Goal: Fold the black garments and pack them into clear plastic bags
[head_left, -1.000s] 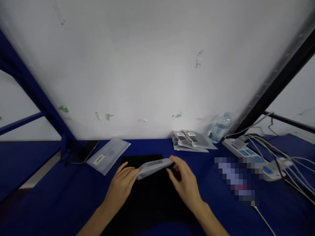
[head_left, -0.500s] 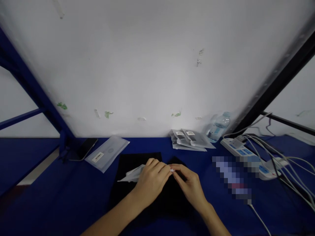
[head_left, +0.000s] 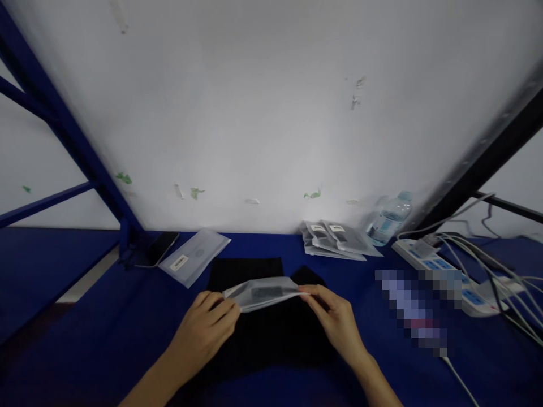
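Observation:
A frosted plastic zip bag (head_left: 259, 293) spans the gap between my hands, with a dark rectangular patch on its face. My left hand (head_left: 210, 322) is closed on the bag's left end, fingers curled over the edge. At the opposite end, my right hand (head_left: 331, 308) pinches the right corner between thumb and fingertips. Black folded cloth (head_left: 271, 345) lies on the blue table beneath the bag and both hands. What is inside the bag cannot be made out.
Another frosted bag (head_left: 206, 251) with a label lies at back left beside a phone (head_left: 163, 247). Several labelled bags (head_left: 350, 240) are stacked at back right, near a water bottle (head_left: 391, 219). A power strip (head_left: 441, 271) with cables and a pixelated object (head_left: 409, 311) lie on the right.
My left hand has slid left along the bag, from close beside my right hand to the left end. The bag is now stretched out between them. The view has shifted slightly.

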